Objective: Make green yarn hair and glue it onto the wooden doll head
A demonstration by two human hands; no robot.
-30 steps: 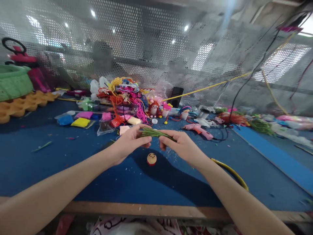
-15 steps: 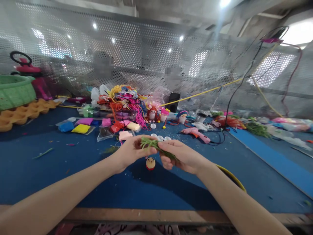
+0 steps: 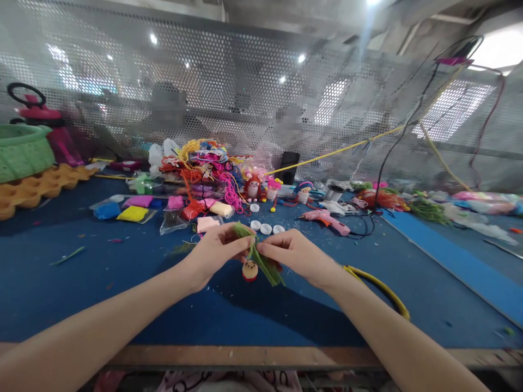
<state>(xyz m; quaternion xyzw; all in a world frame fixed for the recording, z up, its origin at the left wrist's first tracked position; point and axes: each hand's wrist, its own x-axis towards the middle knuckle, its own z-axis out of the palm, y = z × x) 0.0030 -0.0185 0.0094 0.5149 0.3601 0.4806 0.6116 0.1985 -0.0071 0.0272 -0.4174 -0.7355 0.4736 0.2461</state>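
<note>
A bundle of green yarn strands (image 3: 266, 265) is held above the blue table (image 3: 163, 321), its loose ends hanging down to the right. My left hand (image 3: 218, 250) is closed round the upper end of the bundle, thumb pressed over it. At the middle of the strands, my right hand (image 3: 297, 255) pinches with thumb and forefinger; its other fingers are partly hidden behind the yarn. Just below my hands stands a small round figure (image 3: 250, 270) with a cream face and a red base. Several white caps (image 3: 266, 228) lie just beyond.
A pink glue gun (image 3: 326, 221) lies right of the caps. Small yarn-haired dolls (image 3: 253, 187) stand at the back beside a heap of coloured yarn (image 3: 204, 163). Packets of coloured clay (image 3: 137, 213) lie left. Yellow-handled scissors or a similar looped tool (image 3: 388, 291) sits by my right forearm.
The green bundle has swung from lying nearly level to slanting down, with its ends now spread below my right hand. My right hand has shifted from wrapping the strands to pinching them.
</note>
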